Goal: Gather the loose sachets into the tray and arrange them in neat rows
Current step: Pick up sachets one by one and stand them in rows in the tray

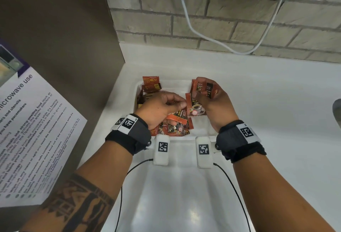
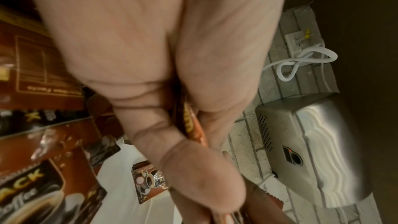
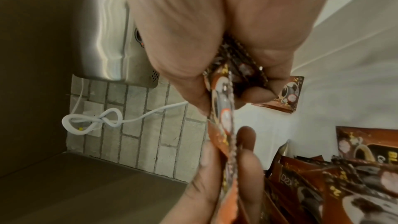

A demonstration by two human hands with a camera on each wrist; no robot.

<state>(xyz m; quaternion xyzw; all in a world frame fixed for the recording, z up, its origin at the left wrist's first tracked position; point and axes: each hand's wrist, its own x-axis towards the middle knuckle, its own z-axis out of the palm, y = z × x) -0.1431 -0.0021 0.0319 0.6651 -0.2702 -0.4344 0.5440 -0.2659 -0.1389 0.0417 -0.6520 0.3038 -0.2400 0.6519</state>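
Observation:
A white tray (image 1: 175,86) sits on the white counter, close to the brick wall. Brown and orange coffee sachets lie in it: a small stack (image 1: 151,84) at its far left corner and a loose pile (image 1: 176,123) at its near side. My right hand (image 1: 203,92) grips a fanned bunch of sachets (image 1: 200,88) upright above the tray's right half; the right wrist view shows this bunch (image 3: 234,74) edge-on. My left hand (image 1: 181,103) pinches the left edge of the lowest sachet (image 1: 194,107) of the bunch. An orange sachet (image 2: 193,125) shows between its thumb and fingers.
A metal hand dryer (image 2: 312,156) hangs on the brick wall above the counter, with a white cable (image 1: 188,19) looping down. A brown panel bearing a microwave notice (image 1: 27,130) stands at the left. A dark rounded edge (image 1: 337,111) shows at far right.

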